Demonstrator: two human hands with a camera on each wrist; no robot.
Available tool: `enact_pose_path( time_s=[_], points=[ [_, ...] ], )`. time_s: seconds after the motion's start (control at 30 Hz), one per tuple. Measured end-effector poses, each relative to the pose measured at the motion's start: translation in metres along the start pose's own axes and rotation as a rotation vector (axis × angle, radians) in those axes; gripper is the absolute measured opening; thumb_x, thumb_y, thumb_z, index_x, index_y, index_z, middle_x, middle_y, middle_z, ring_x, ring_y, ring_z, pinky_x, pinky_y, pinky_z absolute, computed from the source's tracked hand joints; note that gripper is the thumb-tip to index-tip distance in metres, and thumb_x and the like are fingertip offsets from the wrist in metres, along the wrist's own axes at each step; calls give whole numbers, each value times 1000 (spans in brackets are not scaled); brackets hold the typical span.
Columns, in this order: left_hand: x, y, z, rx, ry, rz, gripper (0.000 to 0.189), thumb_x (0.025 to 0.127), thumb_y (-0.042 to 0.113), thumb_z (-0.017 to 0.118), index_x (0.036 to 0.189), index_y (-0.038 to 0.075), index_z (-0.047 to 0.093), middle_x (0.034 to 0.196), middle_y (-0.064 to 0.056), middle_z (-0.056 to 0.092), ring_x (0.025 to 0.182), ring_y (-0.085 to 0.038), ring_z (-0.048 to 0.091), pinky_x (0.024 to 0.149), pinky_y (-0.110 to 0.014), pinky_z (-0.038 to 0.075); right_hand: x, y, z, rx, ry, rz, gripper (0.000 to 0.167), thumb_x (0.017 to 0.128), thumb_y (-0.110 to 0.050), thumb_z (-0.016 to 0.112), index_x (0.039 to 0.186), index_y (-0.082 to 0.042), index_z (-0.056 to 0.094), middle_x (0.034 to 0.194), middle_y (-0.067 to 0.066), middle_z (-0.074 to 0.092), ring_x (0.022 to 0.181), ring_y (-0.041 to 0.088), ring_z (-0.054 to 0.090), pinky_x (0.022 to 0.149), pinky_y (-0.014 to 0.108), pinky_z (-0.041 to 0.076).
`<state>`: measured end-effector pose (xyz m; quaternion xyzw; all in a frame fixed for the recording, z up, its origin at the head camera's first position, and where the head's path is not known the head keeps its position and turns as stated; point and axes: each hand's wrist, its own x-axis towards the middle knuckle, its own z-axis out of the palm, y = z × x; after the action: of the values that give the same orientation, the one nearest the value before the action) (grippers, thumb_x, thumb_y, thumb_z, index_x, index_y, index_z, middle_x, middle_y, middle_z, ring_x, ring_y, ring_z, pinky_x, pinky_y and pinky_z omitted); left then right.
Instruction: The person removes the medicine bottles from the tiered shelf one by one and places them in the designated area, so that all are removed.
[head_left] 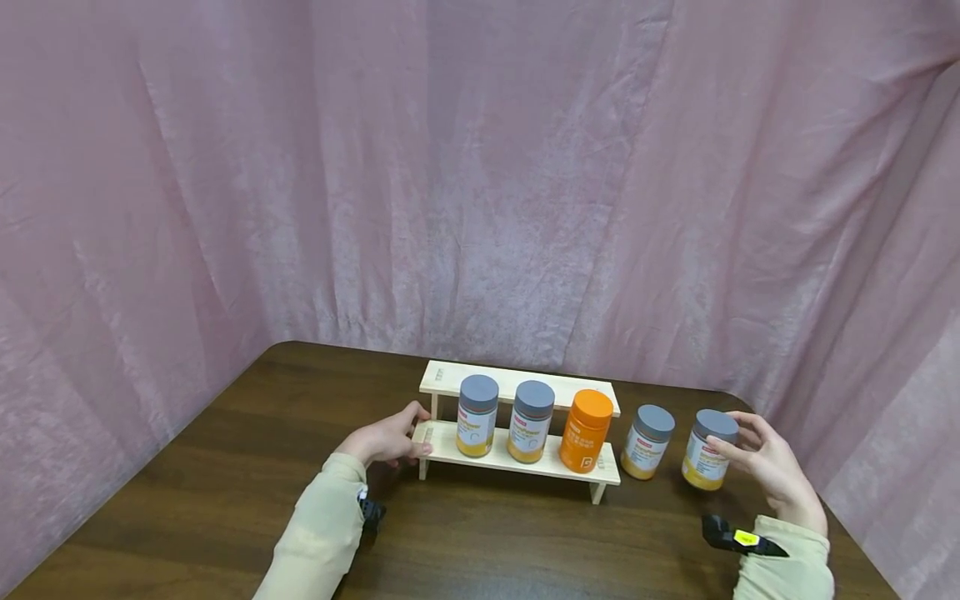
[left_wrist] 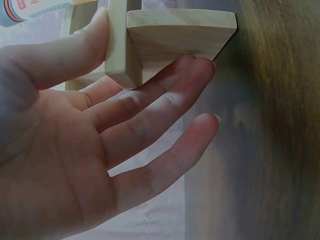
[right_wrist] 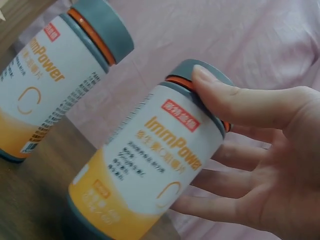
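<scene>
The right hand [head_left: 768,467] is curling partway closed around a grey-lidded ImmPower jar [head_left: 705,462], its thumb pressing near the lid and its other fingers reaching round the far side. I'm not managing to tell whether that jar's base is touching the dark wooden table [head_left: 525,542]. Just left of this hand, a second ImmPower jar [head_left: 648,442] is standing on the tabletop. Farther left, a two-tier wooden rack [head_left: 562,386] is stretching towards the left hand [head_left: 386,437], its lower board bearing an orange jar [head_left: 583,437] nearer the right hand, then a grey-lidded jar [head_left: 528,429] and another grey-lidded jar [head_left: 475,425] nearer the left. The left hand is pinching the lower board's end between thumb and forefinger, the remaining fingers extending loosely beneath it. Beyond both hands, a pink curtain [head_left: 480,208] is hanging in folds.
</scene>
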<state>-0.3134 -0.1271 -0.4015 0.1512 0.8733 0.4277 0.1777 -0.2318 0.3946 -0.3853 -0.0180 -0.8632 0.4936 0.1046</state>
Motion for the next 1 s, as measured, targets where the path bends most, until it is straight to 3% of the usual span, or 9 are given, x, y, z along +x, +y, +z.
enact_pose_path(
  time_s=[0.17, 0.4, 0.47, 0.63, 0.77, 0.83, 0.9, 1.0],
  points=[
    [-1, -1, 0, -1, 8, -16, 46, 91, 10, 66, 127, 7, 38, 96, -13, 58, 79, -22, 64, 64, -35, 45, 1, 1, 3, 22, -97, 4, 48, 91, -21, 68, 128, -8, 39, 102, -29, 53, 93, -11, 56, 79, 20, 51],
    [0, -1, 0, -3, 9, -19, 46, 91, 10, 66, 127, 7, 38, 95, -13, 57, 78, -22, 63, 64, -35, 45, 0, 5, 2, 51, -142, 44, 45, 92, -21, 67, 125, -12, 37, 103, -27, 54, 93, -8, 59, 81, 19, 50],
    [0, 0, 0, -4, 8, -18, 46, 91, 10, 66, 127, 7, 38, 94, -12, 57, 78, -22, 63, 63, -35, 45, -1, 6, 1, 30, -146, 46, 49, 93, -22, 66, 128, -10, 35, 110, -19, 54, 94, -10, 57, 81, 19, 50],
    [-1, 2, 0, -2, 1, -10, 47, 91, 11, 66, 127, 6, 37, 95, -13, 57, 80, -23, 64, 64, -36, 45, -2, 7, 1, -29, -164, 34, 62, 95, -22, 63, 137, 3, 26, 136, 23, 44, 94, -15, 51, 83, 22, 51],
    [-1, 2, 0, -1, -5, -3, 48, 91, 10, 66, 127, 5, 36, 97, -15, 57, 81, -24, 64, 65, -36, 46, -2, 4, -1, -68, -167, 29, 65, 95, -19, 62, 140, 7, 24, 135, 27, 46, 93, -14, 52, 82, 24, 52],
    [-1, 2, 0, -8, -2, -5, 48, 91, 10, 66, 127, 5, 36, 97, -14, 57, 80, -24, 64, 65, -36, 45, -2, 0, -1, -110, -157, 33, 67, 95, -21, 63, 141, 6, 24, 135, 25, 47, 99, -6, 55, 82, 26, 52],
    [-1, 2, 0, -12, 1, -11, 47, 91, 10, 66, 127, 6, 37, 97, -14, 57, 80, -23, 64, 64, -35, 45, -3, -7, -3, -151, -144, 36, 70, 95, -23, 62, 143, 7, 22, 137, 30, 44, 110, 12, 58, 86, 33, 50],
    [-1, 2, 0, -13, 3, -15, 46, 91, 10, 66, 126, 6, 37, 97, -13, 58, 79, -23, 64, 64, -34, 44, -5, -22, -6, -237, -95, 23, 73, 95, -29, 62, 145, 7, 22, 143, 36, 35, 124, 40, 47, 89, 33, 46]
  ],
)
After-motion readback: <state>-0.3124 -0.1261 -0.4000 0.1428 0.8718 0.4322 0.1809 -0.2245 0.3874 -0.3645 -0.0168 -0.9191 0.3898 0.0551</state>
